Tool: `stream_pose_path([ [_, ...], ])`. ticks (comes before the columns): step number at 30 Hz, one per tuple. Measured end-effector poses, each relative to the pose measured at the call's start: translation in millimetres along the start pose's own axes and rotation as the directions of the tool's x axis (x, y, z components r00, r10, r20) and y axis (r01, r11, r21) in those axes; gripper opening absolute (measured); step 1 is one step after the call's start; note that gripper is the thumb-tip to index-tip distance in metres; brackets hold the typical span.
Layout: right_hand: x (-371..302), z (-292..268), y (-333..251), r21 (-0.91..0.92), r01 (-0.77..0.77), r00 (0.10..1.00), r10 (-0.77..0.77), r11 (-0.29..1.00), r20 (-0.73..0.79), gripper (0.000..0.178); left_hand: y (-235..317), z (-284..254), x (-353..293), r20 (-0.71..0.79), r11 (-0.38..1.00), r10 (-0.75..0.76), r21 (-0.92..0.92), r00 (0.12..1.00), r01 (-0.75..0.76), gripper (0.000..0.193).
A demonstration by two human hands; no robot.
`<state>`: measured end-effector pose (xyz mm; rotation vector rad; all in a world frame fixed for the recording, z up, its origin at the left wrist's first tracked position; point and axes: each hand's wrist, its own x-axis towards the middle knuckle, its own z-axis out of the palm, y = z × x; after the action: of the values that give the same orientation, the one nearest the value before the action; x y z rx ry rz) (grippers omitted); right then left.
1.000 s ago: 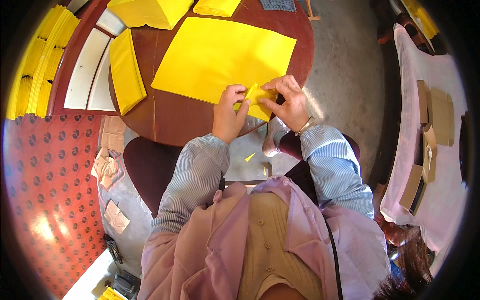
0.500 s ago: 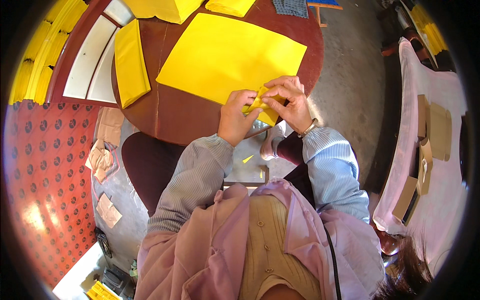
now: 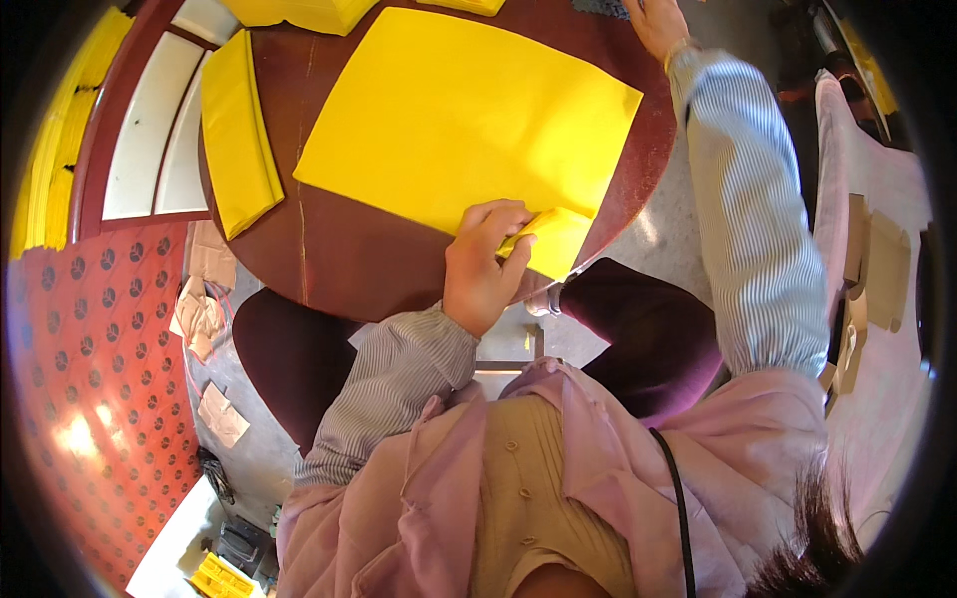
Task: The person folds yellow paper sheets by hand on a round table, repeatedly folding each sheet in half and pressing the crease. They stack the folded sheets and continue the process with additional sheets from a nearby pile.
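left hand (image 3: 485, 264) pinches the small folded yellow paper (image 3: 550, 239) at the near edge of the round brown table (image 3: 339, 249) | right hand (image 3: 656, 20) reaches far across, grip unclear | tip: hold the fold flat, keep it off the big yellow sheet (image 3: 459, 120)
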<state>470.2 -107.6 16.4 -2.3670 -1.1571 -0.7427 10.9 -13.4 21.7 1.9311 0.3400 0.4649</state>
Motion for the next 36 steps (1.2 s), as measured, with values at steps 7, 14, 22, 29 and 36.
stream_pose_path([
  [7,12,36,4,-0.456,-0.062,0.947,0.197,0.888,0.254,0.033,0,-1,2,0.031,0.998,0.02,0.051,0.999,-0.021,0.027],
  [14,8,-11,-33,-0.185,-0.1,0.994,0.105,0.978,0.015,0.029,-2,1,2,-0.011,0.999,0.037,0.005,0.999,-0.037,0.026],
  [22,-216,-178,-199,0.696,-0.345,0.909,0.039,0.629,0.415,0.011,-11,-1,0,0.002,0.999,0.045,0.011,0.999,-0.045,0.026],
  [29,-235,-181,-223,0.625,-0.012,0.909,-0.251,0.781,0.332,0.028,-10,-3,4,0.05,0.999,-0.024,0.032,0.998,0.022,0.028],
  [36,-235,-174,-217,0.683,-0.081,0.92,-0.209,0.726,0.331,0.022,-13,-3,2,0.064,1.0,-0.031,0.007,0.997,0.031,0.029],
])
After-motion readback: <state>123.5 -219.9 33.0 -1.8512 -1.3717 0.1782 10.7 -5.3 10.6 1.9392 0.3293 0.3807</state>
